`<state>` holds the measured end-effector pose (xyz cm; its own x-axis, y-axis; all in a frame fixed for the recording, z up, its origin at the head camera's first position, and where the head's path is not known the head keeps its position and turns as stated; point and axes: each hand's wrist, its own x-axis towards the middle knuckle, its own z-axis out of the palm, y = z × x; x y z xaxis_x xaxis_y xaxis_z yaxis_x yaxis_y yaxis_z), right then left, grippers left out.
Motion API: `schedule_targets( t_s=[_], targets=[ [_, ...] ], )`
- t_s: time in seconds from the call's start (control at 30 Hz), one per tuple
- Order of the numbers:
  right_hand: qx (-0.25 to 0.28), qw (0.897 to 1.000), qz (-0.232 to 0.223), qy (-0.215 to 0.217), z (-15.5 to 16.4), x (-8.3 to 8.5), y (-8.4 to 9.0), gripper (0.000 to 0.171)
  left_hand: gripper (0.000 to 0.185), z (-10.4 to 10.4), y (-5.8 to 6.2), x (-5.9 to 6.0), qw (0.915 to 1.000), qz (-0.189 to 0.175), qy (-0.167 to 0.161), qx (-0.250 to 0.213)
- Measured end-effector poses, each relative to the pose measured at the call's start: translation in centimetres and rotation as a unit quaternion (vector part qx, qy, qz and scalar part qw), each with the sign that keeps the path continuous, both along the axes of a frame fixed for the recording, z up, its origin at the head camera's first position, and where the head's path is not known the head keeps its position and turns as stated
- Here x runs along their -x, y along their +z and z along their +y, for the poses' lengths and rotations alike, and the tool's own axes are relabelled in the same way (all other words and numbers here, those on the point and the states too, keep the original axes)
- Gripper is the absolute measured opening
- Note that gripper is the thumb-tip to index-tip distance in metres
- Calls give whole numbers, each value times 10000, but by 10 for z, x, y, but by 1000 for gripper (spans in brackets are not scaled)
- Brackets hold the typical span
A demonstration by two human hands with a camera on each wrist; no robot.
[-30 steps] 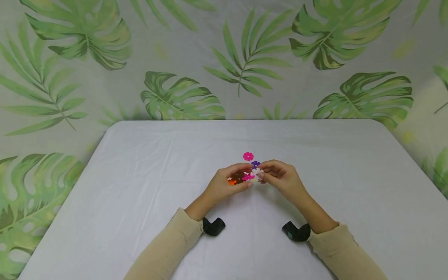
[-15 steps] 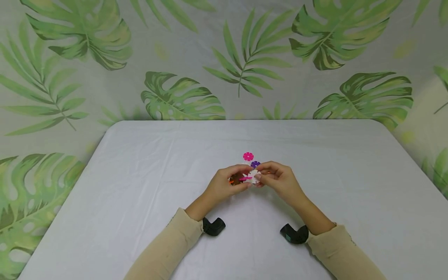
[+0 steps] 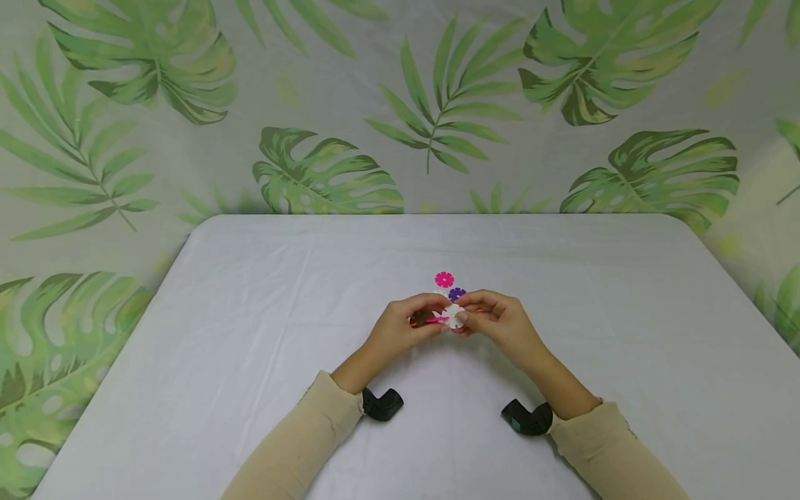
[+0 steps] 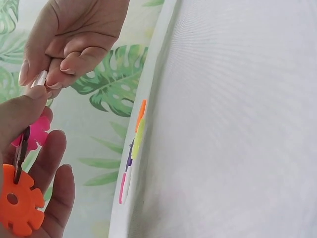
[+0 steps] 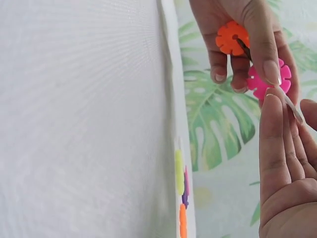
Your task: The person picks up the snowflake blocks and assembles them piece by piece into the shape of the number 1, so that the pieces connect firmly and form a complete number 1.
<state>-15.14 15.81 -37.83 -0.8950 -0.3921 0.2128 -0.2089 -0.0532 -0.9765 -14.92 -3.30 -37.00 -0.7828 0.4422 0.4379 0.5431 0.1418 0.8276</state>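
Joined discs [image 3: 431, 319] are pinched steady by L hand [image 3: 400, 328] — white disc [image 3: 455, 316] is pinched edge-on by R hand [image 3: 500, 321] for slotting, above counter [image 3: 250, 333].

Bright, even light — soft shadows, wrist views perhaps slightly blurred.
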Motion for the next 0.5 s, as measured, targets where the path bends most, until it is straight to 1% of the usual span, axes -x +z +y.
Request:
schedule_targets(
  t_s=[0.2,0.27,0.4,0.43,0.5],
  targets=[
    [29,9998,177,10,1,2,-3,19,31,0,0,0,10000,-10,6,57],
    [282,9990,318,165,3,7,-14,18,32,-1,1,0,10000,-19,-3,93],
    [355,9984,420,155,4,7,-18,18,33,-1,1,0,9999,-58,-56,104],
    [350,9985,397,146,3,7,-18,18,33,-1,0,0,9999,-90,-76,74],
    [130,9996,231,-9,1,2,-9,19,33,-1,-1,0,9998,-140,-109,23]
  ],
)
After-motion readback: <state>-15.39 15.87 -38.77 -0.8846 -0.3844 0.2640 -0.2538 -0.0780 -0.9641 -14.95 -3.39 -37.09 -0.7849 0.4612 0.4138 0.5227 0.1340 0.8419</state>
